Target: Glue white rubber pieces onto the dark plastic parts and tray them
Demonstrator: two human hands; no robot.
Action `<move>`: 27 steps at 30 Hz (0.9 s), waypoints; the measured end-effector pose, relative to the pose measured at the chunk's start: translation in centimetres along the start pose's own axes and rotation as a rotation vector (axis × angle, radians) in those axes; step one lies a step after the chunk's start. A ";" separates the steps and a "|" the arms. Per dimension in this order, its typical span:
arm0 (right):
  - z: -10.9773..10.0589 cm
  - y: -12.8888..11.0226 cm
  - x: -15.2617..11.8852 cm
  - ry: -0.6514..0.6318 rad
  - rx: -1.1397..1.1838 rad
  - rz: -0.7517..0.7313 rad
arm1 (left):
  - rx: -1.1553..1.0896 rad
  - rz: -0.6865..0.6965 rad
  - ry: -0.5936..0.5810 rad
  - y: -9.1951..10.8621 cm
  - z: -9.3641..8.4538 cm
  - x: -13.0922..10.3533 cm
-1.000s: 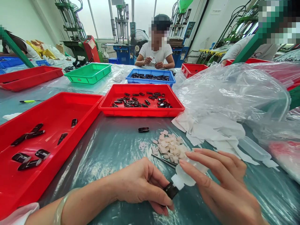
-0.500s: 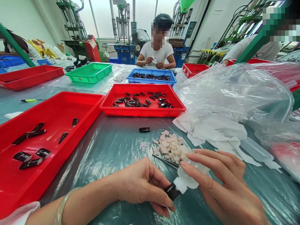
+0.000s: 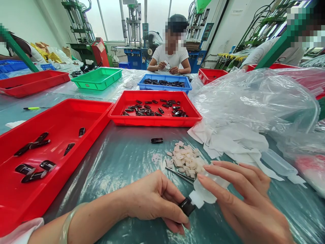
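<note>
My left hand point(image 3: 162, 201) pinches a small glossy black plastic piece point(image 3: 187, 206) between thumb and fingers. Against that piece's end sits the white tip of a translucent squeeze bottle point(image 3: 207, 191), which my right hand point(image 3: 246, 200) grips with its fingers along the side. Part of the bottle is hidden behind those fingers. Just beyond lies a heap of small cream-coloured pads point(image 3: 186, 157), with metal tweezers point(image 3: 180, 175) at its near edge. Tiny clear bits point(image 3: 155, 158) are scattered left of the heap. A single black piece point(image 3: 156, 140) rests on the plastic-covered table behind it.
At left, a large red tray point(image 3: 61, 123) holds several black pieces; another red tray point(image 3: 154, 122) ahead holds many more. Farther back are a blue tray point(image 3: 165, 87) and a green tray point(image 3: 98, 81). White cloths point(image 3: 228, 139), clear plastic sheeting point(image 3: 256, 98) and a second bottle point(image 3: 280, 164) lie right. A co-worker point(image 3: 170, 56) sits opposite.
Almost nothing differs. The bottle and my right hand have shifted very slightly right, with the tip still at the black piece; my left hand keeps its hold.
</note>
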State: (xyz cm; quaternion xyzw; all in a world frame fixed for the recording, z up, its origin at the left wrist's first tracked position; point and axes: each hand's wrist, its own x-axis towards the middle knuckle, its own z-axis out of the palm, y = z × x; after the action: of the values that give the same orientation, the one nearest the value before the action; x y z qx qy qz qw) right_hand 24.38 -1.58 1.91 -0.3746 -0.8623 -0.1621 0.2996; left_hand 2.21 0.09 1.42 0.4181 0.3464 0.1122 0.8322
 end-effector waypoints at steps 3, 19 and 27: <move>0.2 -0.4 0.4 0.041 -0.012 0.020 | -0.002 -0.007 -0.023 -0.2 0.0 0.1; -0.2 0.3 -0.5 -0.049 -0.057 -0.085 | -0.005 0.002 -0.010 -0.3 -0.1 0.2; -0.1 -0.2 -0.2 -0.026 -0.060 -0.022 | 0.010 -0.004 -0.008 -0.3 0.1 0.1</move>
State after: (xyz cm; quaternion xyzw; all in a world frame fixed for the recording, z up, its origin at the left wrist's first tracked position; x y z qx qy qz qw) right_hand 24.42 -1.87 1.89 -0.3759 -0.8649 -0.1865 0.2753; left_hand 2.33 -0.06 1.20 0.4221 0.3447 0.1071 0.8316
